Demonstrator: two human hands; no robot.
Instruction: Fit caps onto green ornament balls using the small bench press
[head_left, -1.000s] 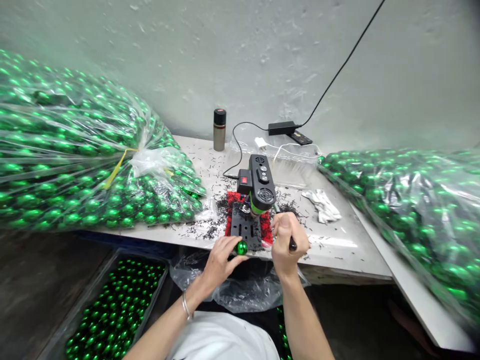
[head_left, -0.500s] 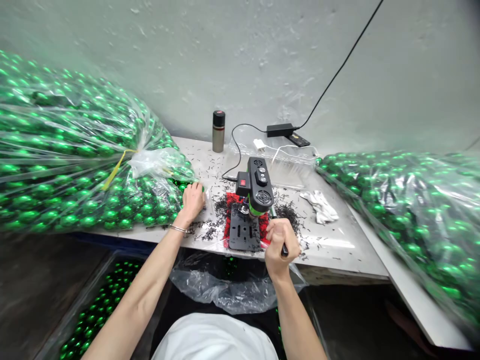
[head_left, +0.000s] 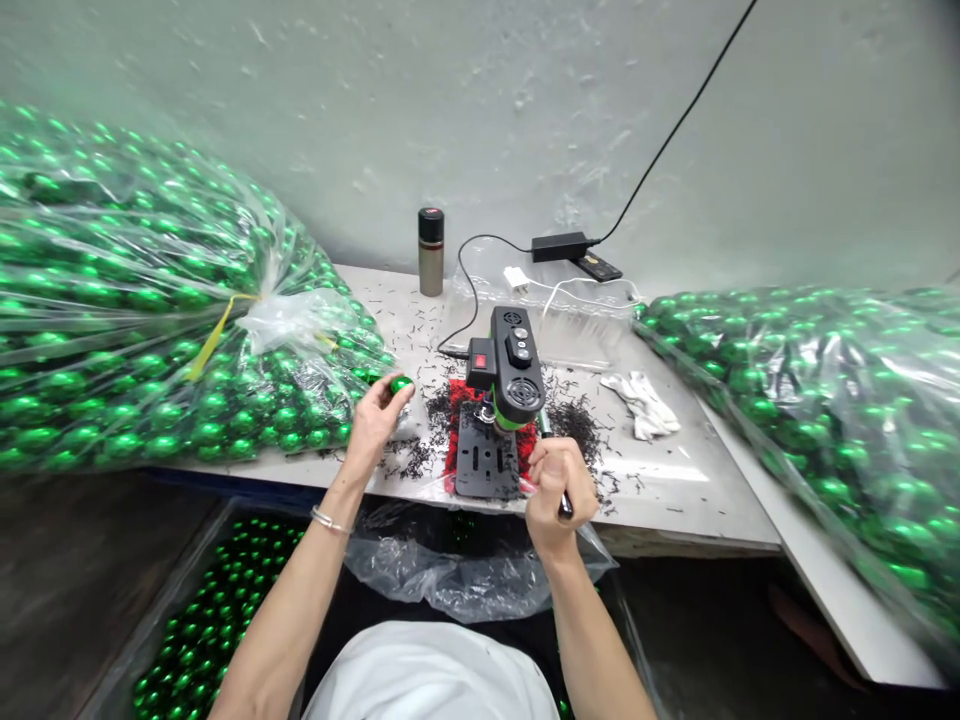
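Note:
Between the thumb and fingers of my left hand point(head_left: 375, 420) is a shiny green ball point(head_left: 402, 384), held just above the table beside the large bag of green balls point(head_left: 172, 330). My right hand point(head_left: 561, 492) is wrapped round the black-ended lever handle point(head_left: 566, 506) of a small press-like machine point(head_left: 516, 365). The machine has a black top with round vents, a red switch and a slotted black base plate point(head_left: 487, 470). Its base stands on something red, with many small black bits point(head_left: 574, 425) strewn around it.
A second bag of green balls point(head_left: 810, 430) lies at the right, near a white glove point(head_left: 643, 405). Behind the machine are a bottle point(head_left: 431, 252), a power adapter point(head_left: 561, 246) with cables and a clear plastic tray point(head_left: 585, 335). More green balls point(head_left: 217, 610) sit below the table's left edge.
My left hand has drawn back slightly from the bag's edge and turned, and a green ball now shows in its fingers. The right hand keeps its grip on the lever handle.

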